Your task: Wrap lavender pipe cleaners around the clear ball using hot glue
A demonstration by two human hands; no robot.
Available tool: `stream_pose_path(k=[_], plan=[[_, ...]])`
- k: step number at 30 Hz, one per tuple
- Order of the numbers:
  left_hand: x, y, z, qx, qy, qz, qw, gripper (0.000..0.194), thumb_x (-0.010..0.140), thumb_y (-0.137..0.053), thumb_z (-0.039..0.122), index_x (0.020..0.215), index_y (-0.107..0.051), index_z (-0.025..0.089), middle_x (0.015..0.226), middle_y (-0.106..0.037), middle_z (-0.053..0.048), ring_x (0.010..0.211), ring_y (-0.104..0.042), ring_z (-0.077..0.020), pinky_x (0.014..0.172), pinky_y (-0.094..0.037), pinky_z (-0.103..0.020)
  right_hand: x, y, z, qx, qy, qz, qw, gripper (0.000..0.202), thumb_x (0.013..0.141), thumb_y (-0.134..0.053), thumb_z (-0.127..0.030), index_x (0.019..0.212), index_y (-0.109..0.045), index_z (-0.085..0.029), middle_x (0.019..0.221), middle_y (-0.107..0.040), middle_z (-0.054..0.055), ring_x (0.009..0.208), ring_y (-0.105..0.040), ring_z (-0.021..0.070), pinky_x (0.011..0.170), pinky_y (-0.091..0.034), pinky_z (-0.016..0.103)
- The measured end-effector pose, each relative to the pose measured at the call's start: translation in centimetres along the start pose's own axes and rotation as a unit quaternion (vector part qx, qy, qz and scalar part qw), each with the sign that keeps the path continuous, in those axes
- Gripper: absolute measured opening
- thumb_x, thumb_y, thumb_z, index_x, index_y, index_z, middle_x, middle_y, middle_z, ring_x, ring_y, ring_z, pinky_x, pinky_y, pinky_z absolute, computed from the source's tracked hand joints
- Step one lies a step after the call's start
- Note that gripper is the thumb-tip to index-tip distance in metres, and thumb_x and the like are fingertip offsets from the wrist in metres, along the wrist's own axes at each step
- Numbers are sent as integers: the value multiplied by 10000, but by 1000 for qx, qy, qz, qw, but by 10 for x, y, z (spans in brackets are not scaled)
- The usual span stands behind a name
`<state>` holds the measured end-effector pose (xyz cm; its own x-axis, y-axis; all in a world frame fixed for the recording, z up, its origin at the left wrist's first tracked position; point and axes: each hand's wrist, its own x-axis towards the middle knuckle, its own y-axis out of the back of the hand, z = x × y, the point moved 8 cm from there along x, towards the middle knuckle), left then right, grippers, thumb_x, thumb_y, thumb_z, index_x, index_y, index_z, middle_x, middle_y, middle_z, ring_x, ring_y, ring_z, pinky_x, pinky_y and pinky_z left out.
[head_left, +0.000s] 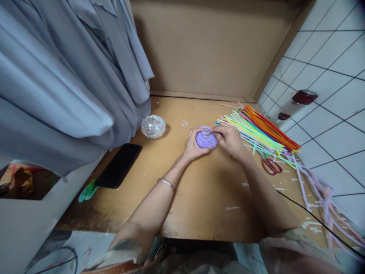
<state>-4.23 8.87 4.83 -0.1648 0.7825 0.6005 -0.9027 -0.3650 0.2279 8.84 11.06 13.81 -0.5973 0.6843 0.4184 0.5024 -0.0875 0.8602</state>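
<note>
My left hand (pixel 194 146) is wrapped around the left and lower side of a ball wound with purple pipe cleaner (pixel 205 140), holding it just above the table. A greyish spot shows near the top of the winding. At that spot the thumb and fingers of my right hand (pixel 229 137) are pinched together against the ball; whatever is between them is too small to make out. A short bent piece of pale pipe cleaner (pixel 184 124) lies on the table beyond my left hand. To the left sits a clear round plastic ball (pixel 153 126) with coloured specks.
Many coloured pipe cleaners (pixel 256 131) are heaped at the right, with red-handled scissors (pixel 271 166) by them. Loose lilac strands (pixel 319 186) and a black cable (pixel 313 219) trail off the right edge. A black phone (pixel 119 165) lies left, below a hanging grey cloth (pixel 65 87).
</note>
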Motion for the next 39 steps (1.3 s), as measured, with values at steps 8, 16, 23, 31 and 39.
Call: stream_pose_path(k=[8, 16, 23, 31, 39], plan=[[0, 0, 1, -8, -6, 4, 1000, 761, 571, -881, 253, 1230, -501, 230, 1327, -556, -126, 1269, -574, -299, 1126, -451, -490, -1, -4, -4, -39, -2, -34, 999, 379, 881, -469, -141, 1041, -807, -198, 906, -699, 96, 852, -624, 210, 732, -421, 294], [0, -1, -3, -14, -18, -5, 1000, 782, 566, -903, 270, 1237, -503, 243, 1351, -544, -123, 1286, -563, -304, 1131, -447, -503, 0, -7, -3, -44, 22, -49, 998, 360, 904, -471, -165, 1015, -811, -203, 918, -697, 99, 844, -604, 211, 675, -375, 287], [0, -2, -3, 6, -13, -22, 1000, 801, 567, -895, 265, 1259, -494, 226, 1421, -475, -149, 1375, -500, -338, 1169, -407, -532, -1, -8, -4, -44, 34, -61, 997, 357, 908, -474, -160, 1025, -808, -204, 899, -682, 97, 832, -590, 209, 672, -359, 288], [-2, 0, -5, 84, -1, -27, 996, 833, 566, -905, 289, 1285, -487, 250, 1470, -371, -143, 1452, -399, -371, 1193, -378, -587, -1, -10, -3, -39, 42, -75, 996, 375, 900, -485, -112, 1046, -809, -232, 938, -700, 89, 876, -607, 198, 715, -386, 277], [-3, 4, 5, 157, -24, -10, 987, 809, 580, -907, 373, 1294, -542, 267, 1411, -430, -119, 1374, -440, -359, 1166, -396, -565, 0, -12, 0, -38, 42, -61, 997, 377, 902, -483, -101, 1048, -808, -224, 910, -701, 87, 865, -611, 195, 740, -406, 278]])
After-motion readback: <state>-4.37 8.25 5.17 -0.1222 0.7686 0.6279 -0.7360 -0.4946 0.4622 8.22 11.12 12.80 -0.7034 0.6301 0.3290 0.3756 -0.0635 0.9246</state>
